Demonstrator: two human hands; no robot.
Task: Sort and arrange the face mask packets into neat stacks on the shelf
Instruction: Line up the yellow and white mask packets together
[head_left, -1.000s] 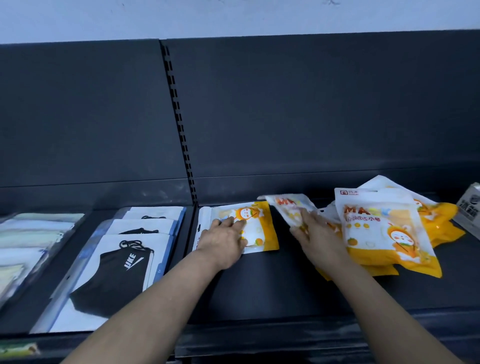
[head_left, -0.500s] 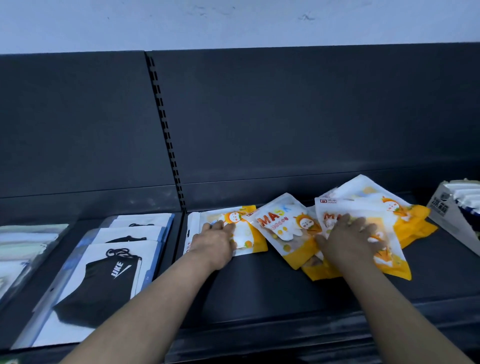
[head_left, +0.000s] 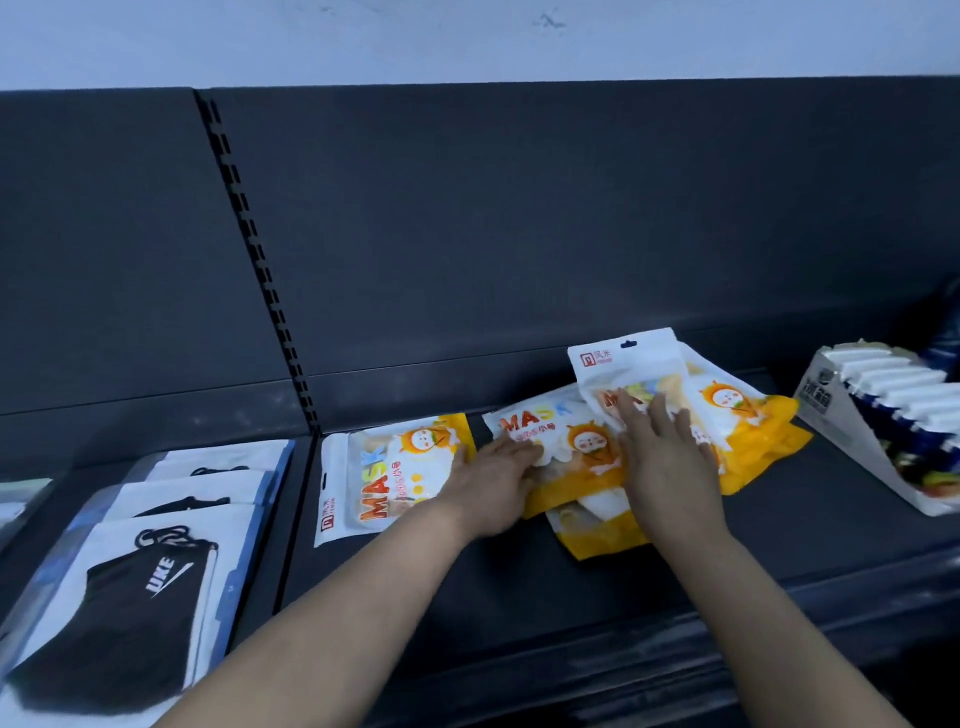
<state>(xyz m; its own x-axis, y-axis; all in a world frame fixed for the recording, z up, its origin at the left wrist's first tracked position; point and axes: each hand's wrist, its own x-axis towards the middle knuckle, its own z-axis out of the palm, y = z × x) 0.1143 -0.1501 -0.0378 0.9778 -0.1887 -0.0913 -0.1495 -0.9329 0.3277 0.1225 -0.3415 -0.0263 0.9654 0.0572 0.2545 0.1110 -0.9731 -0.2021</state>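
The slanted packet (head_left: 558, 434) lies just right of the flat packet (head_left: 395, 480) — axes askew. Left hand (head_left: 493, 486) touches it, fingers straight; right hand (head_left: 662, 460), farther right, presses the pile (head_left: 748, 431) flat-fingered.

Looks like a shop: dark grey metal display shelf (head_left: 519, 571) with slotted upright strip (head_left: 256, 260), sealed orange-and-white mask packets (head_left: 395, 467), bagged black masks (head_left: 130, 597), open cardboard display carton (head_left: 831, 415).

You've got one orange-and-white MASK packet (head_left: 395, 478) lying flat on the dark shelf (head_left: 571, 597); just right of it, the same packets sit in a messy, overlapping pile (head_left: 748, 415).
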